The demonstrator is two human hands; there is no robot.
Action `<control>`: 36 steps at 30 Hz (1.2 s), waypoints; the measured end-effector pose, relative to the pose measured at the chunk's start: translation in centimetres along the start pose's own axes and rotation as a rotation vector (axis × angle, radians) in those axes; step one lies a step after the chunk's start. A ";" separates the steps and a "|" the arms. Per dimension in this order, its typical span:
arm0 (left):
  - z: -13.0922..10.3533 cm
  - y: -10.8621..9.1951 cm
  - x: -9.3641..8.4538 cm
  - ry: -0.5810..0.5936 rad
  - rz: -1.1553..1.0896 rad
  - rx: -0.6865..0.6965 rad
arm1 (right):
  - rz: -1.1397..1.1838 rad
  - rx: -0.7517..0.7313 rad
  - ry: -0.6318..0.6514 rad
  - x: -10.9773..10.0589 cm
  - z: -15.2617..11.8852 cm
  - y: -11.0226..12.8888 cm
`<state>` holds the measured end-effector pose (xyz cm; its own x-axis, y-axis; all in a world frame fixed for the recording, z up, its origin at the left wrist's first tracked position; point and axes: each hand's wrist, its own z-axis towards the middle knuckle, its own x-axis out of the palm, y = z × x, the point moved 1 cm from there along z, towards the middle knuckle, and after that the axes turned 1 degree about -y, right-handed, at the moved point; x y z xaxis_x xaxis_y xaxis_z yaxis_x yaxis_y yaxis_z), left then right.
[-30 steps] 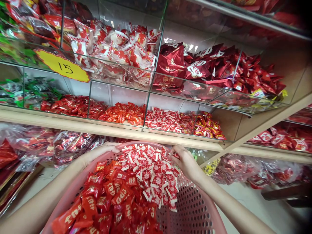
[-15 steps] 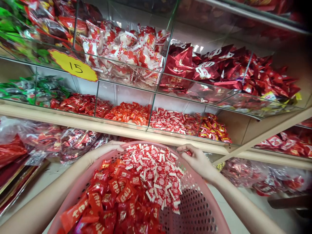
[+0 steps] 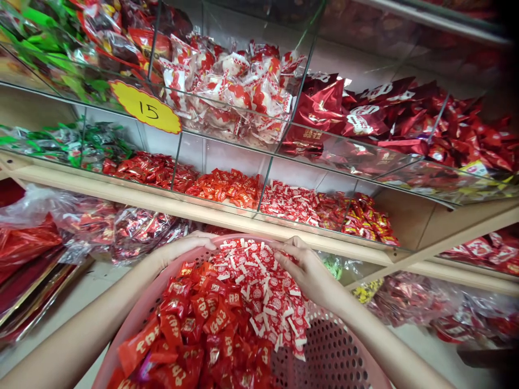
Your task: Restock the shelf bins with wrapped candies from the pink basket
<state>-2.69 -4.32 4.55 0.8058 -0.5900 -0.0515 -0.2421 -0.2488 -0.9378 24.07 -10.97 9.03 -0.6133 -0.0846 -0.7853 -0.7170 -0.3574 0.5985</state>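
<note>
Pink basket (image 3: 344, 346): just before the wooden shelf edge (image 3: 227, 219); likely stiff, heavy when laden; best held by opposite rims.
My left hand (image 3: 182, 249): fingers grasping its far rim.
My right hand (image 3: 306, 267): fingers bent over red-and-white sweets (image 3: 263, 289); grip, I cannot tell.

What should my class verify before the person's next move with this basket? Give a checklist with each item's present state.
1. Left hand on the rim of the pink basket: ok.
2. Right hand gripping the rim: cannot tell; its fingers reach over the red-and-white sweets at the far edge.
3. Two main sorts in separate heaps: ok on top; the red sweets lie to the left, touching the red-and-white ones.
4. Basket supported from below: cannot tell; its underside is hidden.
5. Price tag on the shelf above readable: ok, it says 15.
</note>
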 end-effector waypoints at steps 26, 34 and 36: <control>0.8 2.0 -0.2 -0.012 -0.038 0.125 | 0.118 0.072 -0.160 0.4 -0.9 -1.6; 0.6 1.9 -0.4 -0.013 -0.017 0.176 | -0.009 0.094 -0.163 -0.1 -1.8 -1.6; 0.5 1.8 -0.4 -0.014 -0.028 0.156 | 0.002 0.123 -0.181 0.2 -1.9 -1.9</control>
<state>-3.15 -4.14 2.71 0.8190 -0.5731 -0.0280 -0.1333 -0.1425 -0.9808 25.94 -12.03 7.46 -0.6565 0.0867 -0.7493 -0.7437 -0.2403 0.6238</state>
